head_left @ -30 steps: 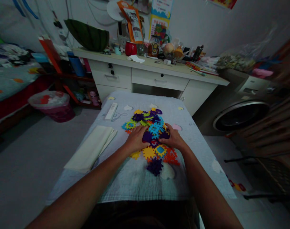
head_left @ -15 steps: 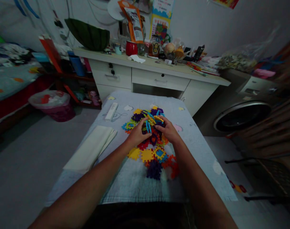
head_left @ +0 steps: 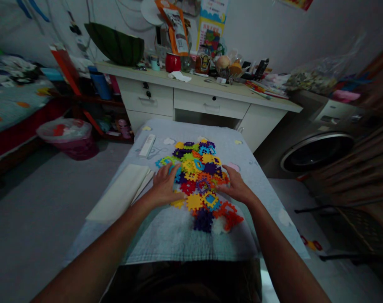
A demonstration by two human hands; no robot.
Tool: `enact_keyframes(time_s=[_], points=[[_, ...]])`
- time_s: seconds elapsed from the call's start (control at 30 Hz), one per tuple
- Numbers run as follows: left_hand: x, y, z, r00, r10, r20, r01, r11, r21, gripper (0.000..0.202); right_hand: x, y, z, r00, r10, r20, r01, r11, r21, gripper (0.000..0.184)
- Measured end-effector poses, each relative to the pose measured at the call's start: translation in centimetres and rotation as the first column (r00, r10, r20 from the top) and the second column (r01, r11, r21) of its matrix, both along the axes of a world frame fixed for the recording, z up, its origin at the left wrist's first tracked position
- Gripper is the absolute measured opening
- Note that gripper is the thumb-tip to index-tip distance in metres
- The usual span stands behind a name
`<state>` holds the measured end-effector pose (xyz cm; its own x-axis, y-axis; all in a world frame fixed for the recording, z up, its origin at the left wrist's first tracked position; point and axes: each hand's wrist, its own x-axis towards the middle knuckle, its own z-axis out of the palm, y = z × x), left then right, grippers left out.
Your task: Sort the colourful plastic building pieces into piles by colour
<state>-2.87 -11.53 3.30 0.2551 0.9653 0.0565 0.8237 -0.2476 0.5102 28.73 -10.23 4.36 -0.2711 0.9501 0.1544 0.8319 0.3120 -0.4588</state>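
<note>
The left hand (head_left: 164,185) and right hand (head_left: 236,185) are positioned at opposite sides of the pile of toothed plastic pieces (head_left: 197,179), which occupies the space between them. Both hands are spread, thumbs apart from the fingers; neither grips a piece. Whether the fingertips contact the outer pieces cannot be determined. A dark purple piece (head_left: 204,220) lies nearer the wearer than both hands. The folded cream cloth (head_left: 120,191) lies left of the left hand; the white box (head_left: 147,146) lies beyond it, leftward.
</note>
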Motion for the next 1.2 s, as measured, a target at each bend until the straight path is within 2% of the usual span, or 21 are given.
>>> enact_keyframes(time_s=[0.1, 0.2, 0.33, 0.43, 0.53, 0.6, 0.7, 0.77, 0.8, 0.87, 0.93, 0.97, 1.03, 1.1, 1.17, 1.2], points=[[0.5, -2.0, -0.5, 0.994, -0.072, -0.086, 0.066, 0.996, -0.061, 0.121, -0.3, -1.3, -0.4, 0.995, -0.005, 0.099, 0.012, 0.997, -0.070, 0.089], [1.5, -2.7, -0.7, 0.985, -0.088, -0.146, 0.079, 0.995, -0.065, 0.125, -1.7, -1.0, -0.4, 0.987, -0.058, 0.147, 0.073, 0.992, -0.100, 0.090], [2.7, -1.6, -0.8, 0.986, -0.074, -0.147, 0.073, 0.997, -0.008, 0.119, -4.0, 0.7, -0.1, 0.989, -0.072, 0.130, 0.089, 0.987, -0.134, 0.090], [3.2, -0.4, -1.1, 0.989, -0.067, -0.129, 0.079, 0.993, 0.092, 0.103, -4.9, 1.5, 0.0, 0.991, -0.104, 0.089, 0.115, 0.985, -0.125, 0.087], [3.4, 0.6, -1.3, 0.991, -0.065, -0.118, 0.089, 0.973, 0.215, 0.085, -5.0, 2.1, -0.2, 0.989, -0.138, -0.056, 0.129, 0.983, -0.132, 0.077], [3.6, 1.2, -1.2, 0.992, -0.063, -0.108, 0.090, 0.959, 0.269, 0.075, -5.0, 2.5, -0.4, 0.960, -0.150, -0.237, 0.113, 0.980, -0.164, 0.070], [4.5, 2.5, -0.7, 0.999, -0.020, -0.043, 0.032, 0.952, 0.303, 0.059, -5.0, 3.3, -0.5, 0.836, -0.148, -0.529, 0.030, 0.974, -0.224, 0.065], [5.3, 3.6, -0.3, 0.999, -0.009, 0.036, -0.002, 0.957, 0.289, 0.050, -4.8, 3.8, -0.4, 0.763, -0.138, -0.632, -0.011, 0.974, -0.226, 0.067], [5.6, 4.1, -0.1, 0.997, 0.003, 0.078, -0.025, 0.959, 0.283, 0.045, -4.5, 4.0, -0.2, 0.753, -0.137, -0.643, 0.000, 0.978, -0.207, 0.069], [6.0, 4.8, 0.2, 0.988, 0.053, 0.142, -0.091, 0.957, 0.274, 0.040, -3.5, 4.0, 0.1, 0.794, -0.155, -0.588, 0.083, 0.985, -0.148, 0.076], [5.9, 5.0, 0.5, 0.984, 0.092, 0.154, -0.132, 0.953, 0.274, 0.039, -2.0, 3.5, 0.4, 0.868, -0.189, -0.458, 0.173, 0.982, -0.077, 0.080], [5.8, 4.7, 0.7, 0.983, 0.114, 0.145, -0.151, 0.949, 0.277, 0.040, -1.2, 2.9, 0.5, 0.905, -0.190, -0.380, 0.188, 0.981, -0.043, 0.081], [5.2, 3.5, 1.0, 0.980, 0.156, 0.122, -0.185, 0.941, 0.284, 0.044, 0.4, 1.2, 0.9, 0.968, -0.130, -0.216, 0.134, 0.991, 0.003, 0.078], [4.6, 1.5, 1.3, 0.992, 0.069, 0.102, -0.096, 0.953, 0.287, 0.050, 1.6, -1.0, 1.2, 0.998, -0.019, -0.057, 0.019, 1.000, 0.001, 0.074], [4.4, -0.8, 1.4, 0.985, -0.159, 0.067, 0.135, 0.952, 0.275, 0.059, 2.1, -3.6, 1.2, 0.997, 0.056, 0.061, -0.054, 0.998, -0.037, 0.076], [4.4, -2.0, 1.3, 0.955, -0.293, 0.039, 0.276, 0.931, 0.239, 0.064, 2.1, -4.8, 1.1, 0.992, 0.083, 0.098, -0.078, 0.995, -0.059, 0.079]])
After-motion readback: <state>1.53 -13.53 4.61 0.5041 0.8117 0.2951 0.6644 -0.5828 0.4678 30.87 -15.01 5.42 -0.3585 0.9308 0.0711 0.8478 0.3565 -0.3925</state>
